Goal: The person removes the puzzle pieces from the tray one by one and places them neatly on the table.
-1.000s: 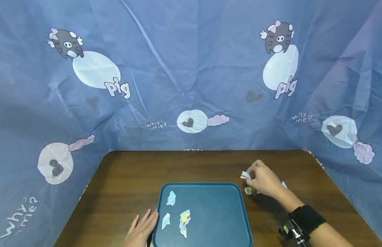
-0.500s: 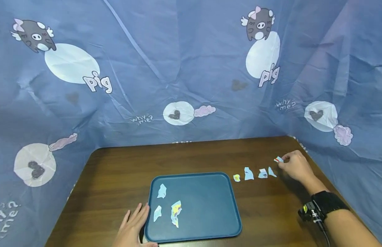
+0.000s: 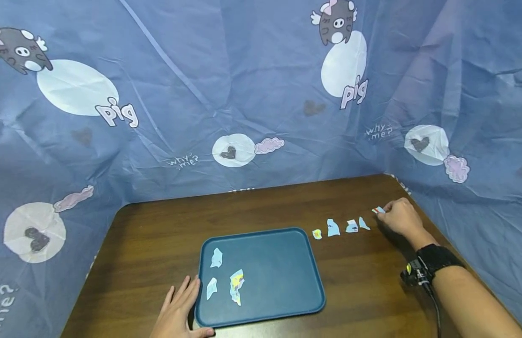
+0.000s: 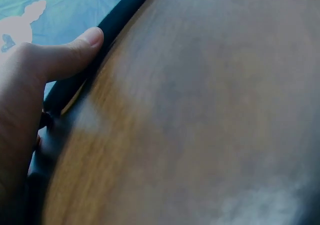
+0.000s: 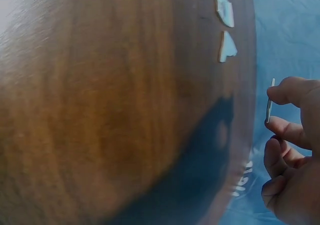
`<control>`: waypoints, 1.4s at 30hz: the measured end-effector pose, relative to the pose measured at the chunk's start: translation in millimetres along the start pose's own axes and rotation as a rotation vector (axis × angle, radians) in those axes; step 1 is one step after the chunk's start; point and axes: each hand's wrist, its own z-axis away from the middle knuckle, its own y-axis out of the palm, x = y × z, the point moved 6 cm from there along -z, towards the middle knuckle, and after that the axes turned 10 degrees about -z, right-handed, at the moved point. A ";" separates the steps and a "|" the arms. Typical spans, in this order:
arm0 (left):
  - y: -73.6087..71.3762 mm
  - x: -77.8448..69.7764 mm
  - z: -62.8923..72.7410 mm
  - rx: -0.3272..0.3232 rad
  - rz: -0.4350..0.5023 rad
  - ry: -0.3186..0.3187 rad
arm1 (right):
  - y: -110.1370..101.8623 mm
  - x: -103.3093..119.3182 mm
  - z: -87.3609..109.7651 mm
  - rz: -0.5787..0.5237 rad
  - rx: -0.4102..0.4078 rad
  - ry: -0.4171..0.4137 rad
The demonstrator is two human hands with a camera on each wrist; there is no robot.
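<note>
In the head view my right hand (image 3: 401, 218) is over the table's far right part, pinching a small light-blue puzzle piece with a red stripe (image 3: 378, 210). The right wrist view shows that thin piece (image 5: 270, 101) edge-on between thumb and finger, raised off the table. My left hand (image 3: 178, 307) lies along the left side of a blue tray (image 3: 277, 315), fingers straight against its rim and thumb at its near left corner. In the left wrist view the thumb (image 4: 80, 50) rests on the dark rim. On the tray lie two pale pieces (image 3: 216, 257) and a joined yellow-and-blue cluster (image 3: 236, 286).
Right of the tray, several loose pieces lie in a row on the brown wooden table (image 3: 353, 281), from a yellow one (image 3: 317, 234) to a narrow pale-blue one (image 3: 364, 223). A blue printed cloth (image 3: 261, 94) hangs behind and around the table.
My right hand has carried the striped piece from near the tray's far right corner to the right, past the row of loose pieces. The left hand stays at the tray. The head view has turned right.
</note>
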 end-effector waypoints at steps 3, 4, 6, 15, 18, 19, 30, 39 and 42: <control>-0.6 -0.1 -0.7 0.016 0.011 -0.019 | 3.8 -4.1 -1.5 0.004 0.010 0.014; -0.7 -0.1 -1.4 0.020 0.014 -0.023 | 5.7 -5.9 -1.3 0.004 0.016 0.020; -0.8 0.2 -3.2 0.039 0.018 -0.039 | 9.4 -8.5 0.7 0.007 0.031 0.035; -1.5 3.2 -6.3 0.107 0.014 -0.055 | 25.1 -15.7 10.2 -0.018 0.044 0.083; -2.0 2.8 -5.1 0.109 0.022 -0.057 | 26.8 -17.4 15.0 -0.026 0.036 0.093; -1.7 2.3 -4.9 0.113 0.027 -0.057 | 26.7 -18.5 16.6 -0.025 0.028 0.098; 0.7 -3.1 -5.3 0.103 0.054 -0.061 | 27.2 -25.0 22.9 -0.020 0.031 0.088; 0.4 2.2 -0.5 0.083 0.035 -0.061 | 36.7 -18.4 22.0 -0.042 0.001 -0.009; -1.3 1.9 0.7 0.056 0.025 -0.048 | 37.8 -16.6 21.6 -0.040 0.003 -0.016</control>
